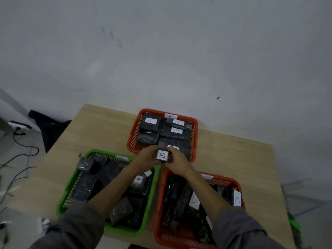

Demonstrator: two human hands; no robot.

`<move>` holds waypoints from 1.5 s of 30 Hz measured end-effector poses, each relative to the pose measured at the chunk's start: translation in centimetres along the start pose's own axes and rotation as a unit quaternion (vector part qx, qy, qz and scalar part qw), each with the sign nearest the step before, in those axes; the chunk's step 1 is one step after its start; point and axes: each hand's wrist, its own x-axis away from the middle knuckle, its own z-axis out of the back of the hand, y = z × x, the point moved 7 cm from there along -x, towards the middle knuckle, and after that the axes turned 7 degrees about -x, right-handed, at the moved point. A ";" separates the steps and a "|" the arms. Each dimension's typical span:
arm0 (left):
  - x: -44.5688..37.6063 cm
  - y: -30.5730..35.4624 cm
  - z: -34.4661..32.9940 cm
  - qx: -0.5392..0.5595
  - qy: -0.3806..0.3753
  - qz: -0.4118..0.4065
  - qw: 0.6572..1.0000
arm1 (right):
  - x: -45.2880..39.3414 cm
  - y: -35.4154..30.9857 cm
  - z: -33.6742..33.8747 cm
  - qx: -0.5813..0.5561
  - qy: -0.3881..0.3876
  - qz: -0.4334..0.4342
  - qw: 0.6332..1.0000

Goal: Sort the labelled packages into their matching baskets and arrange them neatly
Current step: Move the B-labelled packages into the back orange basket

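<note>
Both hands point(162, 159) pinch small boxy B-labelled package point(162, 156).

Baskets: three on the counter point(233, 159) — one green basket point(71, 184) at 8 o'clock, one far red basket point(195, 130) at 12 o'clock, one near red basket point(161, 221) at 5 o'clock.
Hands: two, left hand point(148, 158) and right hand point(177, 162), together holding one B-labelled package point(162, 155).
B labels legible in the far red basket: three on packages, one on the rim.
C labels legible in the near red basket: two.
Remaining dark packages: exact count unclear.
</note>
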 end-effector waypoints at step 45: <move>-15.7 -3.3 1.5 -0.161 0.038 -0.049 0.985 | -14.1 3.0 4.8 0.028 0.108 -0.142 0.984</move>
